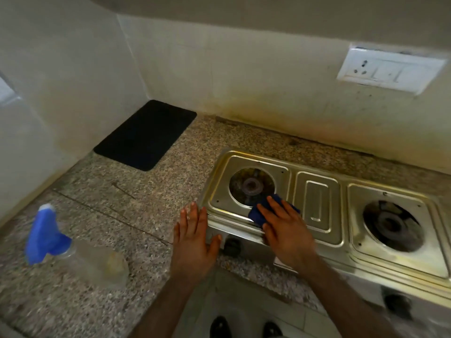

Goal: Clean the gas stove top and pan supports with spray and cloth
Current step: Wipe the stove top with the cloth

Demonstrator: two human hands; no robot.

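Head cam looks down at the steel stove (317,203) on a speckled counter (146,203). Right hand (285,230) lies flat with fingers spread, pressing a blue cloth (256,214) onto the front rim of the left burner (252,186) tray. Left hand (192,240) rests open, fingers loosely apart, against the stove's left edge, probably bracing it. Spray bottle (73,250) is well off to the left on the counter, blurry. No pan supports on either burner that I can see. Cloth looks soft and floppy, so a flat palm suits it better than a pinch. Wet steel is probably slick, and the stove looks light enough to slide.
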